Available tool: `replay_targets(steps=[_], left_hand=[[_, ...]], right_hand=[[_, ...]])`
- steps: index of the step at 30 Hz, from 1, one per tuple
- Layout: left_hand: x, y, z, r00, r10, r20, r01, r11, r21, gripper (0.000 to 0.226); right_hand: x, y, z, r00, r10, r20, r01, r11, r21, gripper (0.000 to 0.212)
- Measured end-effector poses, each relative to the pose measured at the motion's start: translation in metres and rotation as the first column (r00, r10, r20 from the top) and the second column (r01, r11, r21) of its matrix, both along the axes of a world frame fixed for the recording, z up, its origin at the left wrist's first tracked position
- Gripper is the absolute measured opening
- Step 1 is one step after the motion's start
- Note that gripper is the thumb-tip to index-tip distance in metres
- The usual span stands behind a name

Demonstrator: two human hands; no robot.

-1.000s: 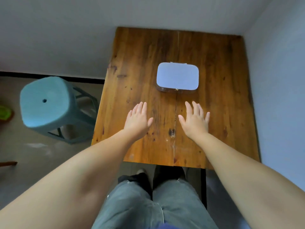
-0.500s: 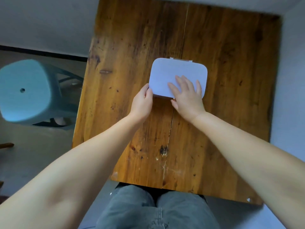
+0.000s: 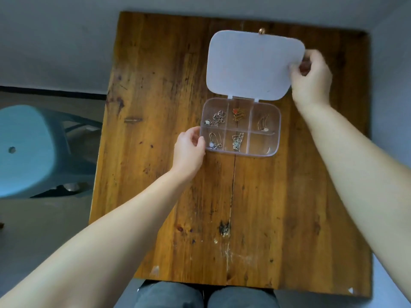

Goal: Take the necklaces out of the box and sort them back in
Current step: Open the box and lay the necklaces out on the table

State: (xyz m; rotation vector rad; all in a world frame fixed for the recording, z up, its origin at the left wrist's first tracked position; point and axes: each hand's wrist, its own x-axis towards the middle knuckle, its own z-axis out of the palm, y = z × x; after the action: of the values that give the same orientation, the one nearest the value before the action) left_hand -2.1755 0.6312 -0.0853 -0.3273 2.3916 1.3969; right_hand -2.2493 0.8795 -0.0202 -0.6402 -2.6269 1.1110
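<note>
The right hand pinches the right edge of the lid, which is swung back; its fingertips are partly hidden behind the lid. The left hand grips the left wall of the clear box on the worktop. Necklaces lie tangled in five of six compartments; the near right one looks empty, though glare blurs it.

Clear glossy plastic box; frosted lid; worn varnished wood table.
</note>
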Motion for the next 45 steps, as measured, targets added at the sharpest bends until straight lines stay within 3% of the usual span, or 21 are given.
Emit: replay_targets(steps=[2, 5, 6, 8, 9, 11, 12, 14, 16, 18, 24, 29, 33, 36, 40, 43, 45], left_hand=[[0.003, 0.000, -0.003, 1.000, 0.015, -0.013, -0.015, 0.999, 0.035, 0.031], [0.005, -0.001, -0.008, 0.999, 0.043, -0.011, -0.042, 0.996, 0.083, 0.031], [0.006, -0.001, -0.008, 0.999, 0.047, -0.002, -0.047, 0.994, 0.100, 0.031], [0.007, -0.002, -0.007, 0.999, 0.045, 0.016, -0.047, 0.990, 0.133, 0.031], [0.007, -0.003, -0.006, 0.999, 0.042, 0.027, -0.046, 0.988, 0.148, 0.031], [0.008, -0.005, -0.006, 0.998, 0.039, 0.042, -0.046, 0.983, 0.179, 0.032], [0.009, -0.005, -0.005, 0.998, 0.038, 0.046, -0.047, 0.980, 0.196, 0.033], [0.009, -0.006, -0.004, 0.998, 0.033, 0.056, -0.045, 0.975, 0.217, 0.034], [0.009, -0.007, -0.003, 0.997, 0.027, 0.069, -0.042, 0.975, 0.220, 0.035], [0.009, -0.007, -0.002, 0.998, 0.019, 0.067, -0.034, 0.975, 0.220, 0.035], [0.010, -0.006, -0.005, 0.999, 0.019, 0.049, -0.030, 0.970, 0.242, 0.037], [0.011, -0.006, -0.007, 0.999, 0.025, 0.040, -0.034, 0.968, 0.248, 0.037], [0.010, -0.005, -0.003, 0.998, 0.011, 0.063, -0.023, 0.978, 0.209, 0.036], [0.006, -0.009, 0.007, 0.999, -0.030, -0.028, 0.030, 0.999, 0.028, 0.043], [-0.008, -0.002, 0.047, 0.932, -0.225, -0.285, 0.240, 0.971, 0.017, 0.052], [-0.014, 0.002, 0.082, 0.911, -0.262, -0.318, 0.306, 0.947, 0.096, 0.016], [-0.013, -0.006, 0.097, 0.923, -0.210, -0.322, 0.273, 0.947, 0.167, 0.024]], right_hand=[[-0.004, -0.001, -0.019, 0.992, -0.106, 0.068, 0.114, 0.985, -0.130, 0.037], [-0.005, -0.008, -0.042, 0.978, -0.129, 0.162, 0.162, 0.964, -0.210, 0.039], [-0.003, -0.011, -0.044, 0.972, -0.142, 0.190, 0.180, 0.962, -0.205, 0.039], [0.008, -0.024, -0.038, 0.980, -0.154, 0.127, 0.158, 0.987, -0.022, 0.041], [0.015, -0.034, -0.032, 0.994, -0.107, 0.030, 0.103, 0.988, 0.111, 0.039], [0.026, -0.060, -0.027, 0.978, 0.182, -0.104, -0.151, 0.955, 0.254, 0.029], [0.030, -0.076, -0.026, 0.933, 0.356, -0.056, -0.332, 0.909, 0.251, 0.026], [0.035, -0.104, -0.033, 0.797, 0.573, 0.191, -0.604, 0.762, 0.233, 0.028], [0.032, -0.118, -0.045, 0.713, 0.569, 0.411, -0.691, 0.669, 0.273, 0.034], [0.028, -0.122, -0.052, 0.678, 0.530, 0.509, -0.718, 0.625, 0.306, 0.037], [0.022, -0.125, -0.054, 0.625, 0.550, 0.553, -0.765, 0.571, 0.297, 0.036], [0.019, -0.124, -0.052, 0.605, 0.540, 0.585, -0.768, 0.591, 0.247, 0.027], [0.021, -0.119, -0.037, 0.682, 0.570, 0.457, -0.684, 0.718, 0.126, 0.018], [0.027, -0.111, -0.008, 0.771, 0.571, 0.281, -0.569, 0.817, -0.097, 0.013], [0.039, -0.102, 0.046, 0.789, 0.611, 0.073, -0.556, 0.758, -0.341, 0.009], [0.045, -0.097, 0.082, 0.790, 0.608, -0.082, -0.582, 0.700, -0.413, 0.009], [0.048, -0.093, 0.096, 0.811, 0.570, -0.130, -0.561, 0.694, -0.452, 0.012]])
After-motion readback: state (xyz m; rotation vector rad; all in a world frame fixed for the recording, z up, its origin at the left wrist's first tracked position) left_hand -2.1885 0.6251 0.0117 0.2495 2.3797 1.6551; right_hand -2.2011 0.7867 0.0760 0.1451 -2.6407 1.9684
